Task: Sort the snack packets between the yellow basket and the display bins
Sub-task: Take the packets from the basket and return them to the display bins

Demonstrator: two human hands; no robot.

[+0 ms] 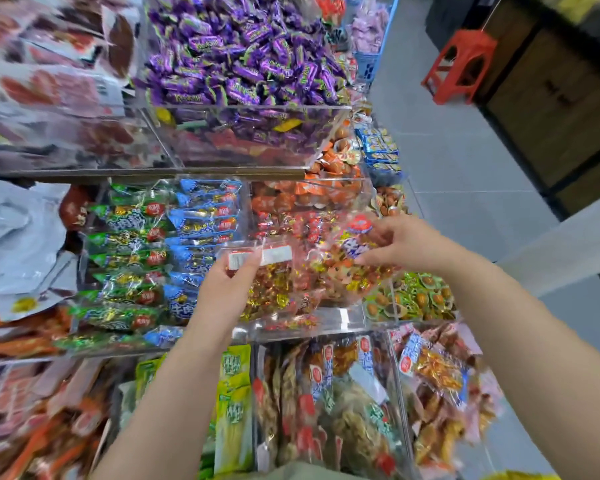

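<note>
Snack bag [302,275], pinched at either end by left hand [222,289] and right hand [400,244], likely needs lowering into the acrylic display bin [329,323] beneath.

This is a snack shop: tiered clear display bins [257,107] brim with purple wrapped candies [243,53], neatly rowed green packets [125,251] and blue packets [201,223], beside a grey tiled aisle floor [465,161] with a red plastic stool [461,64].

A red plastic stool [459,65] stands on grey floor tiles [447,161] beside dark wooden cabinets [561,109].
</note>
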